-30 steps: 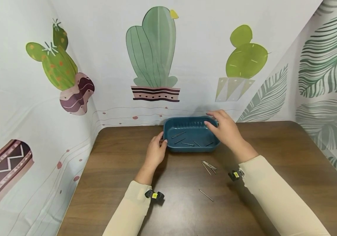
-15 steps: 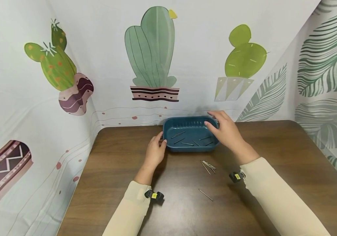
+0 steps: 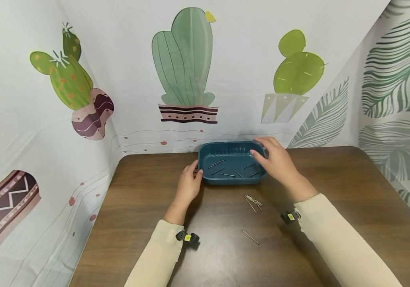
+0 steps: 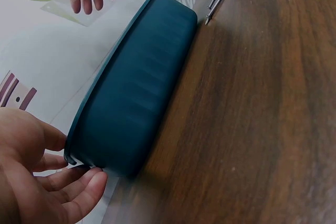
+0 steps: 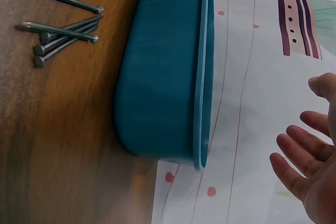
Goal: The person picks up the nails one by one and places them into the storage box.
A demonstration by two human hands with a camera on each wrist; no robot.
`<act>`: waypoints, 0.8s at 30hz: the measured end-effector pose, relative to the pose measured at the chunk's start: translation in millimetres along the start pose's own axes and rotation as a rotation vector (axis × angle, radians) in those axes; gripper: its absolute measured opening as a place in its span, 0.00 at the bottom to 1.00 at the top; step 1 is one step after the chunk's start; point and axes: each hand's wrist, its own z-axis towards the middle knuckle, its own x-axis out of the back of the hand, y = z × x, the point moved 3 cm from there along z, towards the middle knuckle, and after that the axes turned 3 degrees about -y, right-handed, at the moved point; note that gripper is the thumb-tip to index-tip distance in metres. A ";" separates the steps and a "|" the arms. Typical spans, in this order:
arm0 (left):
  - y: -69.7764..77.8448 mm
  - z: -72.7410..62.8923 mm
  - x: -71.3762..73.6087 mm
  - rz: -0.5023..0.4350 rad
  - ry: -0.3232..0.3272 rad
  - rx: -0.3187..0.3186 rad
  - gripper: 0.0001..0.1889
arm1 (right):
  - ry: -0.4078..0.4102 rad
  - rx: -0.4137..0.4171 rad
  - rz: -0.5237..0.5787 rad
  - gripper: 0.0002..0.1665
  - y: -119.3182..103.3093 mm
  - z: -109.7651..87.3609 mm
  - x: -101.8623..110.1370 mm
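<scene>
A dark teal plastic tray (image 3: 233,181) stands at the back of the table with several loose nails (image 3: 228,175) lying spread over its floor. My left hand (image 3: 189,184) holds the tray's left end; in the left wrist view its thumb is at the rim and its fingers curl beneath. Over the tray's right end hovers my right hand (image 3: 275,160), fingers spread and relaxed, nothing between them. The right wrist view shows that hand (image 5: 312,156) apart from the rim. In front of the tray lies a small pile of nails (image 5: 65,38), and a single nail (image 3: 250,237) rests nearer me.
The brown wooden table (image 3: 140,223) ends at a white cloth backdrop (image 3: 240,71) printed with cacti, just behind the tray. Black wrist cameras (image 3: 187,237) are strapped over both cream sleeves (image 3: 156,255).
One more nail has appeared in the right part of the tray and shifted slightly left. My right hand has drawn back a little toward me. The left hand keeps its place.
</scene>
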 end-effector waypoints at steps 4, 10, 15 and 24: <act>-0.9 -0.2 -0.1 0.005 -0.001 0.003 0.26 | -0.007 0.003 -0.004 0.28 0.6 -2.9 0.4; 0.6 -0.6 0.4 0.001 -0.003 -0.001 0.26 | -0.014 0.009 -0.022 0.27 3.0 -8.9 -0.8; 3.0 -0.9 1.2 -0.006 -0.006 0.002 0.26 | -0.007 0.048 -0.023 0.25 4.8 -16.1 -3.2; 1.6 -1.0 0.8 -0.004 -0.001 0.005 0.25 | -0.053 0.082 0.002 0.18 2.7 -33.8 -10.1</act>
